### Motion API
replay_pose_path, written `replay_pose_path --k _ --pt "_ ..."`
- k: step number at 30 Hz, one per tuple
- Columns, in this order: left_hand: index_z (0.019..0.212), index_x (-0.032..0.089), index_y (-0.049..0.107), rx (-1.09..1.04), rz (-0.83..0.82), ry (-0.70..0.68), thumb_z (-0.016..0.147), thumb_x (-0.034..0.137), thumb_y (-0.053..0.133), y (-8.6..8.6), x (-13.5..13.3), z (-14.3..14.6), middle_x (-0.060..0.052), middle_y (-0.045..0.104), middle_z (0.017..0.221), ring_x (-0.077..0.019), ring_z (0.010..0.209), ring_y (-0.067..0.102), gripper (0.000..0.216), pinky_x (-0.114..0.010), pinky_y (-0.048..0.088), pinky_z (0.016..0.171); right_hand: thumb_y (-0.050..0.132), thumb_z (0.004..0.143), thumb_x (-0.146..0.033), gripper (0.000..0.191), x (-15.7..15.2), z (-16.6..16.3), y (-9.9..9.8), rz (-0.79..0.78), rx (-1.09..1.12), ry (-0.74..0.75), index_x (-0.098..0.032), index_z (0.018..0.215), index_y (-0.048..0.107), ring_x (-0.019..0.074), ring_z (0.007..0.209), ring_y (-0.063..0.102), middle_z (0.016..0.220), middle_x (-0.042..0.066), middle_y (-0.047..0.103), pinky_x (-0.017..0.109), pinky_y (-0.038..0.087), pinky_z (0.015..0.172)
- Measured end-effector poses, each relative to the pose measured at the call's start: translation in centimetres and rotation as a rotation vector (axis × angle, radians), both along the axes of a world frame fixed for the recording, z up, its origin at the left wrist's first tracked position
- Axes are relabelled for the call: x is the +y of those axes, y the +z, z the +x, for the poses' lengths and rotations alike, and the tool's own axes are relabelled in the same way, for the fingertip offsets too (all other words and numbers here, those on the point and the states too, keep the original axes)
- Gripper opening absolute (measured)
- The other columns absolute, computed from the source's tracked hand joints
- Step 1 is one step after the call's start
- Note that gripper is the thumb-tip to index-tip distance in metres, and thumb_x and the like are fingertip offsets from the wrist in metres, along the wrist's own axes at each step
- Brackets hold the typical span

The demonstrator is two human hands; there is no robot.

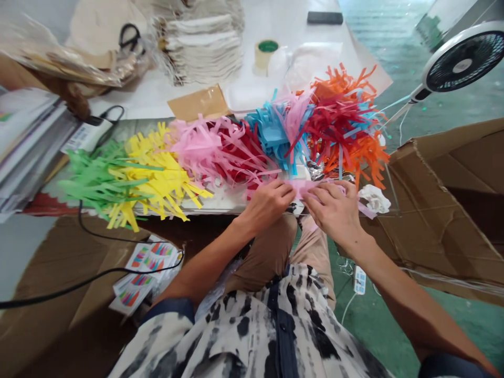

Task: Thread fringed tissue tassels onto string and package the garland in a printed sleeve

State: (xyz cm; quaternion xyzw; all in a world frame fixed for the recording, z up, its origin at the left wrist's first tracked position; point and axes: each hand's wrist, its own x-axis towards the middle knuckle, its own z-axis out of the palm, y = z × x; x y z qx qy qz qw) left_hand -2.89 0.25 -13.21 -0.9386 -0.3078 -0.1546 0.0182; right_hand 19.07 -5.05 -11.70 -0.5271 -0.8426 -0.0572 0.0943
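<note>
White worktable (pixel 291 21), cut off by the top of the view. Chief hazard: a possible slip of the pink paper strip (pixel 300 185) over the near edge, from too light a press so close to it.

Open cardboard box (pixel 441 178), beside the right end of the worktable; a likely catch-all for anything brushed sideways.

Fan (pixel 462 65), at upper right; possible lifting of loose paper by a draught. Running or stopped: cannot tell.

Orange-and-red fringe bundle (pixel 342 121), just beyond the right hand (pixel 333 210); dangling strands near the knuckles, with a risk of snagging and tearing.

Pink-and-red fringe bundle (pixel 220 149), beyond the left hand (pixel 271 199) and to its left; possible confusion or tangling with the strip, from like colour and nearness.

Right hand: fingers bent and slightly apart over the strip. Left hand: fingers bent and close together, tips down at the strip. Thumbs largely hidden; pinch or mere press, cannot tell for either. Possible tear or skew from uneven pull.

Crumpled white tissue (pixel 376 199), just right of the right hand; possible obstruction.

Pink paper strip: at the near edge of the worktable, under and between the hands. Long axis left to right, roughly parallel to that edge; tail, probably of the same piece, past the right hand, pointing right and slightly bodyward. Left end: not clearly distinguishable.
</note>
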Motion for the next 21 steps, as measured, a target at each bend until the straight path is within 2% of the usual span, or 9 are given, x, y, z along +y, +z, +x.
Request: replay_pose_path --k 3,6,8,11,15,18,19,21 --pt "0.113 0.014 0.074 -0.024 -0.01 0.011 0.107 0.026 0.057 0.2 -0.1 0.2 -0.012 0.078 0.111 -0.0255 0.108 0.07 0.021 -0.039 0.058 0.091 0.037 0.114 -0.019 0.034 0.5 -0.3 0.2 -0.026 -0.009 -0.006 -0.031 0.111 0.069 0.02 0.123 0.062 0.115 -0.001 0.08 0.046 0.028 0.115" --pt "0.115 0.014 0.075 -0.016 -0.005 0.062 0.106 0.019 0.055 0.2 -0.4 -0.1 -0.012 0.079 0.115 -0.0246 0.106 0.072 0.022 -0.038 0.058 0.091 0.039 0.114 -0.019 0.032 0.5 0.1 0.2 0.01 -0.016 0.004 -0.028 0.11 0.069 0.0205 0.122 0.063 0.116 0.002 0.08 0.045 0.031 0.115" --pt "0.117 0.015 0.076 -0.032 -0.009 0.075 0.106 0.015 0.053 0.3 -0.3 -1.2 -0.012 0.08 0.119 -0.0243 0.111 0.072 0.026 -0.04 0.058 0.097 0.044 0.112 -0.019 0.028 0.1 0.5 0.2 0.034 0.022 0.008 -0.027 0.108 0.07 0.0208 0.12 0.064 0.114 0.002 0.079 0.044 0.034 0.113" --pt "0.121 0.021 0.079 -0.122 -0.022 0.106 0.106 0.018 0.055 0.7 0.7 -4.3 -0.008 0.08 0.124 -0.0248 0.122 0.07 0.029 -0.047 0.053 0.113 0.051 0.108 -0.015 0.024 -0.8 1.1 -0.2 0.077 0.066 0.029 -0.027 0.106 0.072 0.0216 0.117 0.067 0.113 0.003 0.08 0.045 0.039 0.109" --pt "0.118 0.024 0.08 -0.2 0.003 0.301 0.102 0.012 0.055 2.7 2.1 -9.0 -0.006 0.081 0.125 -0.0261 0.126 0.068 0.032 -0.052 0.052 0.114 0.054 0.106 -0.014 0.021 -1.7 1.3 -1.1 0.185 -0.01 0.066 -0.023 0.107 0.073 0.0212 0.11 0.07 0.114 0.004 0.081 0.042 0.042 0.106" --pt "0.115 0.024 0.079 -0.22 0.123 0.416 0.095 0.01 0.059 4.8 1.3 -9.6 -0.009 0.077 0.132 -0.0325 0.134 0.062 0.032 -0.066 0.046 0.117 0.056 0.105 -0.014 0.02 -1.9 1.0 -1.6 0.237 -0.03 0.103 -0.02 0.109 0.074 0.0211 0.109 0.07 0.116 0.006 0.082 0.039 0.043 0.107" --pt "0.121 0.025 0.077 -0.262 0.14 0.392 0.093 0.009 0.059 5.4 0.6 -8.9 -0.008 0.076 0.135 -0.0313 0.137 0.061 0.037 -0.066 0.042 0.121 0.056 0.105 -0.014 0.02 -1.9 0.9 -1.7 0.239 -0.023 0.119 -0.02 0.11 0.074 0.0214 0.11 0.07 0.117 0.007 0.081 0.039 0.043 0.108" --pt "0.128 0.025 0.073 -0.329 0.016 0.159 0.096 0.01 0.057 5.6 -1.0 -6.4 -0.006 0.073 0.138 -0.0243 0.138 0.061 0.039 -0.052 0.05 0.12 0.058 0.104 -0.014 0.019 -1.9 0.8 -1.9 0.234 0.008 0.138 -0.019 0.111 0.075 0.0222 0.111 0.07 0.118 0.008 0.081 0.04 0.042 0.109"
